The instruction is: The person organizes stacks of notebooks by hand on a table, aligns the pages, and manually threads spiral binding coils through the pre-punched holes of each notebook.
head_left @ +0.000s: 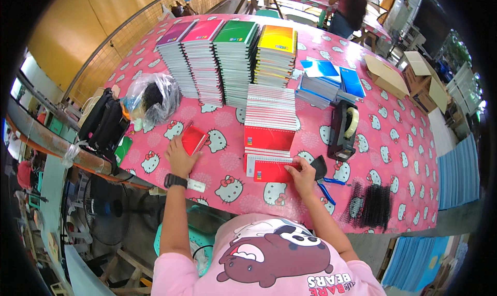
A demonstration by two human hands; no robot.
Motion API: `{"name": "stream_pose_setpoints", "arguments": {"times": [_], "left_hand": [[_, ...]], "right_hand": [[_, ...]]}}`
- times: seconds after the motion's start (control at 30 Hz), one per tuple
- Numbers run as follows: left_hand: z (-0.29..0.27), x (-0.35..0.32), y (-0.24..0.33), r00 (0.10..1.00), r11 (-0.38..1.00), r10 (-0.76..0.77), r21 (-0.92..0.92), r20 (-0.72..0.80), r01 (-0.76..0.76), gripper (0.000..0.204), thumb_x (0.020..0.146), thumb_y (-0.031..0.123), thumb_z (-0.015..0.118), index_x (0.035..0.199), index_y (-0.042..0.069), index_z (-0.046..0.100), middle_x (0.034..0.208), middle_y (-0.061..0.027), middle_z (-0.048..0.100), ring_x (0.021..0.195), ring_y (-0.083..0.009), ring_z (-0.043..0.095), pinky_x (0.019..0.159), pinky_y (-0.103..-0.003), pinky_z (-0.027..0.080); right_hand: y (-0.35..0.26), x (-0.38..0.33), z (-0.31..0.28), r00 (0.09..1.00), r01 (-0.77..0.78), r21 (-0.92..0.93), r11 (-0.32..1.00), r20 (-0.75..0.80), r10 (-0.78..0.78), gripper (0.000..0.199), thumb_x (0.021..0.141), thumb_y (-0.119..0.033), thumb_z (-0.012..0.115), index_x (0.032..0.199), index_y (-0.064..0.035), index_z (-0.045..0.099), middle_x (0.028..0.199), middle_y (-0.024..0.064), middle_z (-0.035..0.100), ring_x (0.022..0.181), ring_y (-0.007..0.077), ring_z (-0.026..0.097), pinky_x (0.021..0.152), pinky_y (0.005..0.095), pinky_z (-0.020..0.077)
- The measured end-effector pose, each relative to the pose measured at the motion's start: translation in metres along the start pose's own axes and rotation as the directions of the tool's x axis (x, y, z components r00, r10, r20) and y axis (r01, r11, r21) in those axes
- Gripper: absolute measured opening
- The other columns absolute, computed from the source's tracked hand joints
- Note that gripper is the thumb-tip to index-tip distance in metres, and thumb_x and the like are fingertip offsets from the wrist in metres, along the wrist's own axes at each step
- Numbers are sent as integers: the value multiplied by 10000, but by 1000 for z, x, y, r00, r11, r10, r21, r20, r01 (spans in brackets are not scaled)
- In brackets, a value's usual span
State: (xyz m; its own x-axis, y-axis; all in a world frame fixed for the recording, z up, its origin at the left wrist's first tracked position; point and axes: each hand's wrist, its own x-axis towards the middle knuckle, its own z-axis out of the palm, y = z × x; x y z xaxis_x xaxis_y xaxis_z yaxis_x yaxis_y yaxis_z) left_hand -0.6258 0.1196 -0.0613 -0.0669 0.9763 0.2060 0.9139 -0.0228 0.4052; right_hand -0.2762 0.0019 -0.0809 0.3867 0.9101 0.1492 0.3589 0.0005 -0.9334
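Observation:
My left hand [181,156], with a dark watch on its wrist, grips the near left edge of a small red notebook [194,138] that lies at an angle on the table. The thumb and fingers of my right hand [303,176] close on the right end of another red notebook [271,172], whose punched white sheets show along its far edge. This one lies at the near end of a long leaning row of red-covered notebooks [269,138]. Just right of my right hand are blue-handled pliers [327,191] and a black, flat-sided object [319,167].
Tall stacks of purple [176,33], pink [203,31], green [236,32] and yellow [277,39] notebooks stand behind. Blue notebooks [319,71], a tape dispenser [342,130] and black binding coils [375,205] are on the right. A plastic bag [154,97] and black bag [103,125] lie left.

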Motion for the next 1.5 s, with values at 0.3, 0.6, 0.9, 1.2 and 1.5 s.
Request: {"name": "stream_pose_setpoints", "arguments": {"times": [0.3, 0.6, 0.9, 1.2, 1.5], "left_hand": [[28, -98, 114, 947, 595, 301, -754, -112, -278, 651, 672, 101, 728, 1235, 34, 409, 1137, -138, 523, 1063, -254, 495, 931, -376, 376], [50, -124, 129, 960, 470, 206, -880, 191, 75, 618, 690, -50, 662, 1231, 10, 370, 1073, -121, 502, 1047, -205, 483, 937, -341, 373], [31, -123, 153, 712, 636, 701, -478, 29, -606, 324, 722, -5, 599, 1038, 61, 616, 991, -117, 619, 947, -304, 573, 855, -413, 427], [31, -122, 162, 676, 554, 730, -490, -103, -673, 265, 700, -5, 606, 953, 67, 637, 939, -83, 610, 890, -274, 558, 770, -386, 435], [34, -125, 162, 700, 581, 710, -501, -72, -641, 144, 725, 124, 682, 852, 99, 619, 865, -33, 600, 819, -234, 525, 727, -356, 379]], "right_hand": [[-17, -25, -7, 980, 13, 309, 951, 183, -73, 154, 749, 52, 639, 857, -10, 549, 817, 71, 634, 763, 123, 595, 703, 254, 478], [-27, -46, 23, 985, -114, 381, 917, 160, 56, 236, 854, -129, 612, 1043, -44, 498, 914, 24, 517, 844, 98, 495, 724, 247, 426], [-33, -32, -22, 994, 85, 91, 992, 60, -91, 132, 856, -102, 597, 969, -38, 577, 906, 46, 584, 832, 114, 543, 714, 251, 447], [52, -42, -184, 922, -309, -709, 634, -388, 15, 299, 707, -104, 694, 964, -20, 565, 920, 154, 593, 898, 336, 558, 764, 411, 460], [50, -43, -168, 958, -143, -828, 543, -254, -135, 438, 661, -90, 725, 1059, -47, 547, 996, 119, 577, 955, 337, 502, 817, 405, 431]]}}
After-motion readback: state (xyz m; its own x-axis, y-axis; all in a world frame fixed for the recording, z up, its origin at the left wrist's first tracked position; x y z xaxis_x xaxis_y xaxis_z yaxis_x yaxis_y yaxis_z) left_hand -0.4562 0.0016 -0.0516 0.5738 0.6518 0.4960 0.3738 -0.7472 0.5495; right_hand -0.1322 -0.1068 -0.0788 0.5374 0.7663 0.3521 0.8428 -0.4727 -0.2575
